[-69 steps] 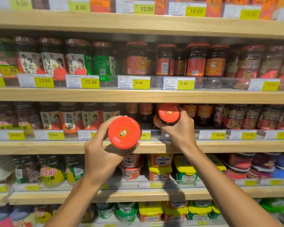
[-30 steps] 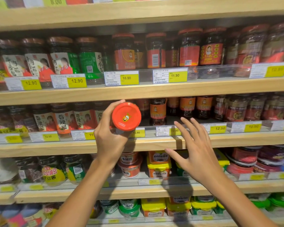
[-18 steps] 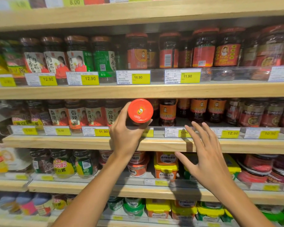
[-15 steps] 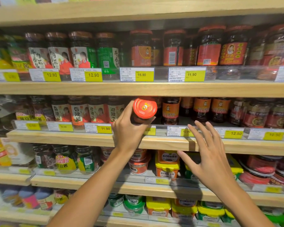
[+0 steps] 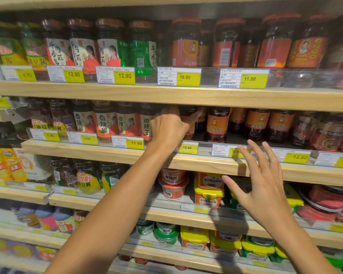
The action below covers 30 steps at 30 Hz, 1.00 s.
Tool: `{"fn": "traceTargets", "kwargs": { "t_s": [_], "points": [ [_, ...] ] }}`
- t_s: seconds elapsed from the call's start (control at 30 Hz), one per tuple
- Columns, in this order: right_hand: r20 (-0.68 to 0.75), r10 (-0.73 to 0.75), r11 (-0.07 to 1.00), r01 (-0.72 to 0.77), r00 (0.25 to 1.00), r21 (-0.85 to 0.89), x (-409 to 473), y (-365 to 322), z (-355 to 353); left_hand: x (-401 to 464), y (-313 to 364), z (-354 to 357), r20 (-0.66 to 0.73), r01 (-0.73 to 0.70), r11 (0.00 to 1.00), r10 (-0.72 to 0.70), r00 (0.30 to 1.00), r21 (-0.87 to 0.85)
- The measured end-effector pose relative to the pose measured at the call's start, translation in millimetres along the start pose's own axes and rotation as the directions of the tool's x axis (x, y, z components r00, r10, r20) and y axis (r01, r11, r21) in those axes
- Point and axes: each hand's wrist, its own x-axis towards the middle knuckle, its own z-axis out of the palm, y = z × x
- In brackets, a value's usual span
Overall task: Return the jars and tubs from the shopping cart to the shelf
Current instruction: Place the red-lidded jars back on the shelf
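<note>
My left hand (image 5: 168,128) reaches into the second wooden shelf (image 5: 186,162) and is closed around a chili sauce jar (image 5: 189,126) with an orange label. Its lid is hidden under the shelf board above. The jar stands just left of a matching orange-labelled jar (image 5: 216,125). My right hand (image 5: 265,186) hovers in front of the shelf edge, lower and to the right, fingers spread and holding nothing.
Rows of sauce jars (image 5: 111,46) fill the upper shelf (image 5: 186,95). Tubs with yellow lids (image 5: 208,186) and red tubs (image 5: 172,184) sit on the shelf below. Yellow price tags (image 5: 137,143) line the shelf fronts. The shopping cart is out of view.
My left hand has pushed the red-lidded jar forward under the upper board into the second shelf. My right hand, which let go of the neighbouring jar earlier, stays spread in front.
</note>
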Motion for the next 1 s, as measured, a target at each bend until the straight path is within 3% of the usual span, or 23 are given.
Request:
{"fn": "traceTargets", "kwargs": {
  "t_s": [0.43,0.63,1.0],
  "points": [
    [0.017,0.022,1.000,-0.022,1.000,-0.011,-1,-5,1,-35,-32,4,0.036,-0.147,0.989,0.148,0.988,-0.024],
    [0.038,0.019,0.999,-0.018,0.999,-0.035,-6,-8,-5,-74,-77,2,-0.022,-0.422,0.892,0.425,0.905,-0.162],
    [0.150,0.070,0.989,-0.049,0.986,-0.140,-49,-11,-19,-131,-92,29,0.054,-0.584,0.795,0.598,0.800,-0.163]
  ]
}}
